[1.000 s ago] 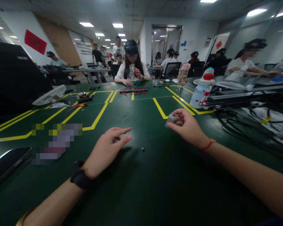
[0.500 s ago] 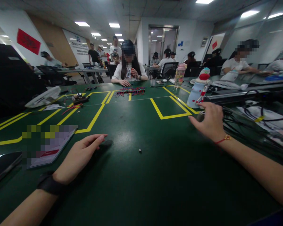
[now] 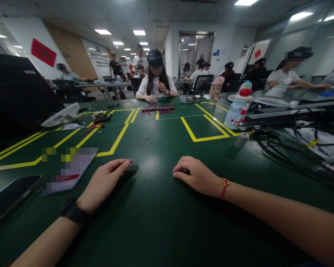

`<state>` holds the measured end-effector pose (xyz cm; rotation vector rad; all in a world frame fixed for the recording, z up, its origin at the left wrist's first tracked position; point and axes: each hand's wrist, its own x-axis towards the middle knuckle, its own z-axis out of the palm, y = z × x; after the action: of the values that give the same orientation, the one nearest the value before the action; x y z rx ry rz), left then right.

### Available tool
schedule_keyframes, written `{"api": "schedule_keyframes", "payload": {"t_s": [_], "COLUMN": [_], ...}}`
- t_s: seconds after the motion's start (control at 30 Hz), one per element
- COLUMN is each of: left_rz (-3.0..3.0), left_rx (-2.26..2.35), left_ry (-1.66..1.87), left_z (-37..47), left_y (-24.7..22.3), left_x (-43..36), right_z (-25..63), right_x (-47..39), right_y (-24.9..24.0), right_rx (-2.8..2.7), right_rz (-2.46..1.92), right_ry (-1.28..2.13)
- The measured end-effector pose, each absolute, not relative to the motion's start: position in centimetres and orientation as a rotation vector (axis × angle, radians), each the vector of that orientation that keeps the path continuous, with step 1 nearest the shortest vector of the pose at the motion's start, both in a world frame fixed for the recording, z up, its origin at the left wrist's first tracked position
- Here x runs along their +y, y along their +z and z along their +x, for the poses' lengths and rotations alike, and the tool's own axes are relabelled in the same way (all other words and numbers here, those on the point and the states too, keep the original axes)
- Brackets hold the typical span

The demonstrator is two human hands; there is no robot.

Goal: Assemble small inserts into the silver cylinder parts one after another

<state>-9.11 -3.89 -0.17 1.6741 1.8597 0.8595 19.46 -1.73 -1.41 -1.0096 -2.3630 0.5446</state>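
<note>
My right hand [image 3: 196, 174] is low over the green table [image 3: 156, 222], its fingers curled and the thumb closed towards the index finger. Whatever lies between the fingertips is hidden; the small metal piece seen earlier at about this spot is out of sight. My left hand [image 3: 107, 181] rests on its side on the table, fingers stretched forward and thumb along the index finger. Nothing shows in it. A short grey metal cylinder [image 3: 242, 140] stands beyond my right forearm, apart from the hand.
A tablet-like panel [image 3: 80, 172] and a phone [image 3: 13, 196] lie left of my left hand. At right stand a blue bottle [image 3: 233, 113] and a heap of black cables [image 3: 275, 144]. Opposite sits a person [image 3: 156, 83] behind a bundle of coloured wires [image 3: 158, 108].
My right hand has moved from the grey cylinder left and towards me, its fingers closing over the small metal piece's spot. The left hand has hardly moved; the view has shifted slightly.
</note>
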Motion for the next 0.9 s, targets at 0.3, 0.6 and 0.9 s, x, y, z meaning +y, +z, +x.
{"api": "schedule_keyframes", "payload": {"t_s": [0.3,0.6,0.9], "left_rz": [1.621,1.622,1.649], "left_rx": [1.818,1.848,1.839], "left_ry": [0.879,0.88,0.859], "left_z": [-9.4,-9.0,-9.4], "left_y": [-0.3,0.2,-0.2], "left_x": [-3.8,-3.9,-4.0], "right_z": [34.9,42.4,43.1], "right_x": [3.6,4.7,5.8], "right_y": [5.7,4.6,3.7], "right_rx": [-1.759,-1.769,-1.764], "right_rz": [-1.652,-1.868,-1.858], "right_ry": [-0.073,0.342,0.383]}}
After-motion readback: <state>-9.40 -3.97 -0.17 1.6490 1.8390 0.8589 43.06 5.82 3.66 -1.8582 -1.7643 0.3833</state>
